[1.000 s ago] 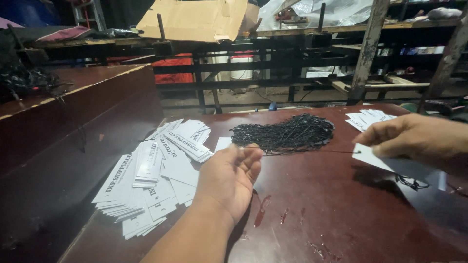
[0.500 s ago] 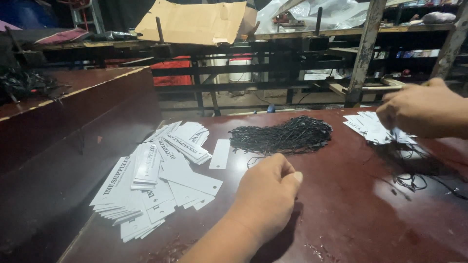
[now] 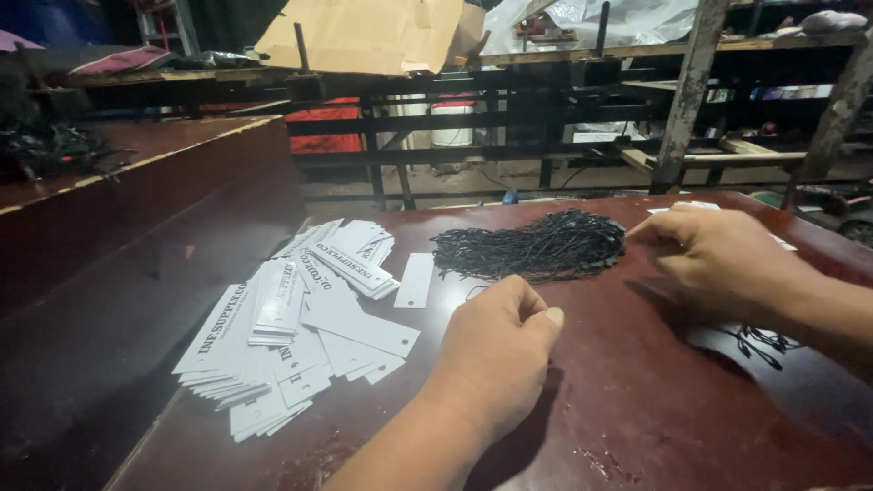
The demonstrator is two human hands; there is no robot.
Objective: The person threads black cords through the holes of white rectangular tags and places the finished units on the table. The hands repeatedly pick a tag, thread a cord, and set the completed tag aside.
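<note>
A person's left hand [image 3: 496,350] rests loosely curled on a dark red-brown surface [image 3: 637,409], its fingers [image 3: 536,318] bent inward near the front edge of a pile of black strings [image 3: 532,245]; whether they pinch a strand cannot be told. The right hand [image 3: 727,259] reaches to the pile's right end, thumb and forefinger drawn together at the strings, though any grip is too small to make out. To the left lies a spread heap of white rectangular tags [image 3: 291,323] with dark print, one single tag [image 3: 416,279] lying apart between heap and strings. A few loose black strings [image 3: 764,341] lie under the right wrist. A sheet of brown cardboard [image 3: 364,35] leans on the rack behind.
</note>
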